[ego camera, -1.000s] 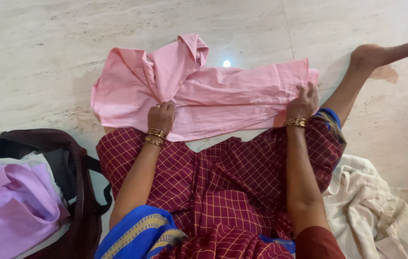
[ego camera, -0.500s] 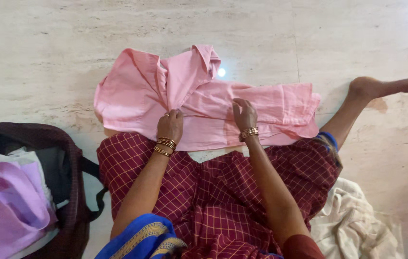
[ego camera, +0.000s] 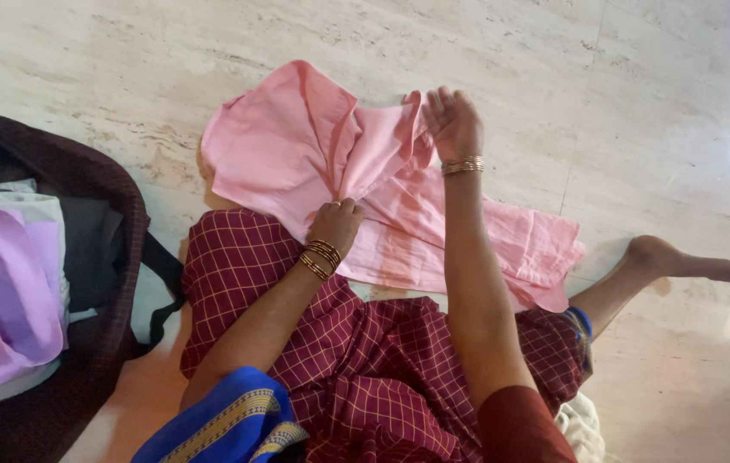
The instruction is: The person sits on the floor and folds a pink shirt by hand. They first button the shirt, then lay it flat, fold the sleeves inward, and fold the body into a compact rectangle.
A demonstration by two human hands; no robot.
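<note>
Pink shirt (ego camera: 399,214) lies spread on the pale stone floor (ego camera: 125,69), just in front of the person's knees. The left hand (ego camera: 337,221) presses closed on a gathered fold near the shirt's middle, pinning it down, while the right hand (ego camera: 453,122) reaches open-fingered to the far edge, touching the raised cloth. At the floor's left edge, a dark bag (ego camera: 116,249) gapes open, holding a folded lilac shirt (ego camera: 0,291).
</note>
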